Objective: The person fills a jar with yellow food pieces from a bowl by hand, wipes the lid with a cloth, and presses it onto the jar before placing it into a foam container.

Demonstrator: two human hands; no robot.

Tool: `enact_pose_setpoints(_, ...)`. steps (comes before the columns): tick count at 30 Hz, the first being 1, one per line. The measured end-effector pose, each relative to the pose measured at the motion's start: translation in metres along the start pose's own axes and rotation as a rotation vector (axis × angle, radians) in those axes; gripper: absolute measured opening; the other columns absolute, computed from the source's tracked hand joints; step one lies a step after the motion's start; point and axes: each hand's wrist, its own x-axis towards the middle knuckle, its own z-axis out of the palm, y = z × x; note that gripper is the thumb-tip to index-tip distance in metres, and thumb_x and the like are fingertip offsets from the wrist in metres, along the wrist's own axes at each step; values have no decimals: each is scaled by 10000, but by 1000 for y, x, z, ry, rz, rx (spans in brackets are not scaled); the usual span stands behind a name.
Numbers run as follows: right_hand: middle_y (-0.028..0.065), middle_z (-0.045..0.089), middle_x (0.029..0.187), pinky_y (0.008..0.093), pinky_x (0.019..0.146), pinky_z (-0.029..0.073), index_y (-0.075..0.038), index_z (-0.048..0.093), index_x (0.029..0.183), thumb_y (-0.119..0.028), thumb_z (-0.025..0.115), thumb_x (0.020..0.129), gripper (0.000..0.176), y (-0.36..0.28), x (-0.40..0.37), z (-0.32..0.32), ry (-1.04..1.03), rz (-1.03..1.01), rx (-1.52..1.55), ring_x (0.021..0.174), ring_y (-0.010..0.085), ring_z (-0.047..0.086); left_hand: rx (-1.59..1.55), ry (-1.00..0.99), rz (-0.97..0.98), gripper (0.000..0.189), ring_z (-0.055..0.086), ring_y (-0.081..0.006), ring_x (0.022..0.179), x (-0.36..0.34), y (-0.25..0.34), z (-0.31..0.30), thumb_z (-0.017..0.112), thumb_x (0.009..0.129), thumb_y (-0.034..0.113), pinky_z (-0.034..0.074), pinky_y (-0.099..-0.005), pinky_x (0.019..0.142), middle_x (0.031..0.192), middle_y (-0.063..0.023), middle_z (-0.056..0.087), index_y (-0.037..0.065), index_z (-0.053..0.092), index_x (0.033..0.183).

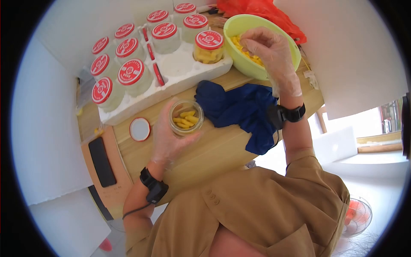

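My left hand (169, 143), in a clear glove, wraps round an open glass jar (184, 107) held above the wooden table. Several yellow finger-shaped pieces (185, 121) lie inside the jar. Its mouth faces up towards me. Over the light green bowl (240, 66), my gloved right hand (274, 53) has its fingers curled together; whatever is between them is hidden. More yellow pieces (236, 42) fill part of the bowl, partly covered by that hand. A loose lid (140, 129) lies left of the jar, its white inside up.
Jars with red lids stand in a white foam tray (177, 68); one lidded jar (208, 53) contains yellow pieces. A crumpled blue cloth (239, 103) lies between my hands. A black phone (102, 162) rests at left, and a red plastic bag (265, 15) is behind the bowl.
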Motion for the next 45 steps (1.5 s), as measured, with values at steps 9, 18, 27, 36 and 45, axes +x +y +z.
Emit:
enact_pose_setpoints(9, 31, 737, 961, 277, 865, 565, 19, 758, 1081, -67, 704, 966, 153, 82, 37, -78, -60, 55, -358, 935, 116, 696, 62, -2, -17, 1019, 688, -254, 1179, -1, 1, -2, 990, 690, 205, 563, -378, 1036, 1328, -130, 691, 7, 460, 1537)
enact_pose_setpoints(18, 134, 748, 995, 406, 871, 555, -10, 765, 1102, -94, 745, 864, 253, 101, 22, -68, -160, -185, -713, 950, 296, 713, 54, 19, 10, 993, 683, -244, 1151, -2, -7, 0, 964, 686, 177, 561, -367, 1016, 1338, -124, 679, -6, 474, 1530)
enact_pose_setpoints(27, 164, 743, 1011, 437, 894, 545, -26, 786, 1009, -132, 750, 844, 199, 102, 25, -61, -253, 29, -844, 1012, 335, 706, -83, 1, -85, 984, 664, -234, 1193, -4, -16, 2, 952, 689, 135, 561, -361, 1034, 1386, -122, 643, -7, 461, 1531)
enact_pose_setpoints(36, 198, 723, 1022, 460, 927, 528, -19, 764, 994, -171, 720, 854, 211, 114, 27, -65, -301, -103, -960, 1064, 369, 679, -6, -7, -38, 798, 674, -237, 1232, -3, -5, 3, 859, 748, -9, 563, -372, 1038, 1374, -130, 646, -34, 518, 1469)
enact_pose_setpoints(45, 194, 697, 966, 458, 868, 511, 10, 713, 951, -203, 680, 879, 228, 88, 26, -61, -184, -92, -847, 956, 369, 645, -41, 20, -43, 802, 675, -228, 1235, -2, 6, 4, 895, 738, 37, 558, -364, 1050, 1364, -125, 662, -21, 533, 1452)
